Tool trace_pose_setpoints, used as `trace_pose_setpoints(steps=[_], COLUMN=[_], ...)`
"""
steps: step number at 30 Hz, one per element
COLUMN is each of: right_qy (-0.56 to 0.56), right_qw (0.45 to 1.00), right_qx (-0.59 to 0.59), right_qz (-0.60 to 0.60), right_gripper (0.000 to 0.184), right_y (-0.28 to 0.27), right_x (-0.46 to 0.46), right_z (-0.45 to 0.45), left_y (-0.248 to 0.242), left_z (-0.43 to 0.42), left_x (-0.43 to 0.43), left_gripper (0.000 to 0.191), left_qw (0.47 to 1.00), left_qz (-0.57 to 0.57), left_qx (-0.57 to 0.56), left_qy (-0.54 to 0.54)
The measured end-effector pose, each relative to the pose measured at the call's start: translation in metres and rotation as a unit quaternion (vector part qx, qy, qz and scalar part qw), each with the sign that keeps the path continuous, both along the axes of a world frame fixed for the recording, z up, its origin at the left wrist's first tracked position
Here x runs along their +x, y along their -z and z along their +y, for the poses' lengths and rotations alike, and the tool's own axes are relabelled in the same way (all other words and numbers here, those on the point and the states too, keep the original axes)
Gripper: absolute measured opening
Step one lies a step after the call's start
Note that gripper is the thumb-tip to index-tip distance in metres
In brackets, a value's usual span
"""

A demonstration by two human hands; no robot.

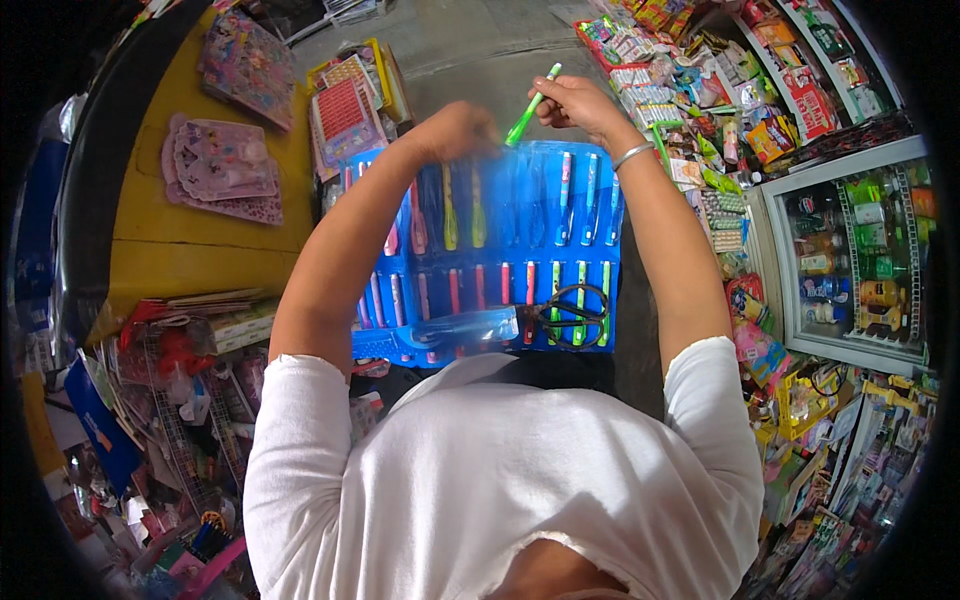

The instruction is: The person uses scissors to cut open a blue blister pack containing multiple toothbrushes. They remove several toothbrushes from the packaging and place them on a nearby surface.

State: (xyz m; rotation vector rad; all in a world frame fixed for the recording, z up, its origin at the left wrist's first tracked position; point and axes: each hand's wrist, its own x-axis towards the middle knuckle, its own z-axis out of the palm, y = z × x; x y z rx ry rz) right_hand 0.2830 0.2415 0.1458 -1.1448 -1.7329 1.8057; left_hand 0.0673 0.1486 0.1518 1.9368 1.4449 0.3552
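Note:
A blue display card (495,251) with rows of pens under clear plastic lies across my lap. My right hand (574,105) holds a green and white pen (534,103) near its white end, its green end pointing down towards the card's far edge. Blurred by motion, my left hand (459,131) is over the far edge of the card; whether its fingers hold the plastic cannot be told. Scissors with black handles (574,315) rest on the near right part of the card. Beside them, a torn strip of clear plastic (465,326) lies over the lower row of pens.
On the left is a yellow surface (210,259) with pink toy sets (221,165). Beyond the card's far left stands a yellow basket (382,71) of packs. Snack packets (769,142) and a glass-door drinks fridge (847,255) line the right side.

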Motion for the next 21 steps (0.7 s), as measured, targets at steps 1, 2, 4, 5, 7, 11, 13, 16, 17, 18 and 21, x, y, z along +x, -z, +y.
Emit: trace_pose_setpoints(steps=[1,2,4,5,7,11,13,16,17,18,21], right_qy=[-0.006,-0.012,-0.03,-0.043,-0.072,-0.13,-0.142,-0.133,-0.124,-0.114,-0.099], right_qw=[1.0,1.0,0.999,0.999,0.996,0.989,0.987,0.988,0.991,0.993,0.995], right_qx=[0.002,0.003,0.012,0.017,0.025,0.045,0.047,0.006,0.003,-0.003,-0.029], right_qz=[-0.004,-0.008,-0.017,-0.022,-0.034,-0.055,-0.065,-0.072,-0.056,-0.042,-0.009], right_gripper=[0.033,0.034,0.034,0.034,0.034,0.036,0.037,0.038,0.038,0.037,0.036], right_y=[-0.001,-0.003,-0.005,-0.006,-0.004,-0.001,0.002,0.009,0.011,0.013,0.016], right_x=[-0.002,-0.003,-0.006,-0.008,-0.011,-0.014,-0.016,-0.016,-0.016,-0.016,-0.015], right_z=[0.001,0.002,0.005,0.006,0.006,0.008,0.009,0.007,0.006,0.005,0.001], left_y=[-0.002,-0.004,-0.006,-0.007,-0.007,-0.005,-0.006,-0.006,-0.007,-0.007,-0.01], left_z=[-0.001,-0.002,-0.003,-0.004,-0.004,-0.004,-0.005,-0.005,-0.004,-0.004,-0.004], left_x=[0.0,0.0,-0.001,-0.001,-0.002,-0.004,-0.005,-0.004,-0.003,-0.003,-0.003], left_gripper=[0.014,0.014,0.014,0.014,0.014,0.015,0.016,0.016,0.015,0.015,0.014], left_qw=[1.0,1.0,1.0,1.0,0.998,0.997,0.994,0.995,0.997,0.997,0.993], left_qz=[-0.007,0.005,0.024,0.021,0.005,-0.055,-0.04,-0.066,-0.062,-0.067,-0.095], left_qx=[-0.003,-0.007,-0.008,0.006,0.047,0.03,0.07,0.043,0.009,-0.017,-0.041], left_qy=[-0.002,0.0,0.007,0.014,0.037,0.047,0.073,0.063,0.046,0.035,0.047])
